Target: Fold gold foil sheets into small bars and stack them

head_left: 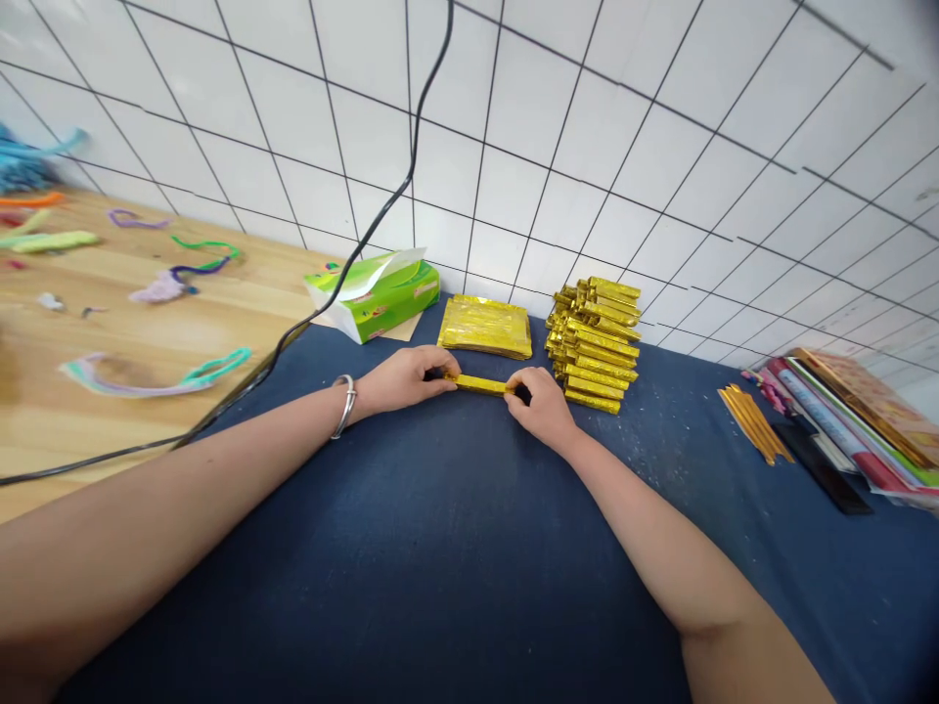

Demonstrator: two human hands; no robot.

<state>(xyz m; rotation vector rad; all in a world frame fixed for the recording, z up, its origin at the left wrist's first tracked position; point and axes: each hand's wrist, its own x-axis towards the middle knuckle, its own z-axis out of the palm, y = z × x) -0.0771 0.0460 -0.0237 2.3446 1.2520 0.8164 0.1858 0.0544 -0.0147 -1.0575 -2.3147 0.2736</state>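
Observation:
A narrow folded strip of gold foil paper (481, 385) spans the gap between my two hands, just above or on the dark blue tabletop (440, 548). My left hand (411, 379), with a silver bangle (344, 406) at the wrist, pinches its left end. The right end is pinched by my right hand (541, 403). Directly behind the strip lies a flat stack of gold foil sheets (485, 326). To the right of it rises a pile of folded gold strips (596, 342), close to my right hand.
A green tissue pack (388, 293) stands behind my left hand. The black cable (381, 210) hangs down across the left side. Pipe cleaners (157, 381) lie on the wooden table (279, 274). At right are thin gold sticks (755, 422) and stacked books (858, 420). A tiled wall (558, 127) closes the back.

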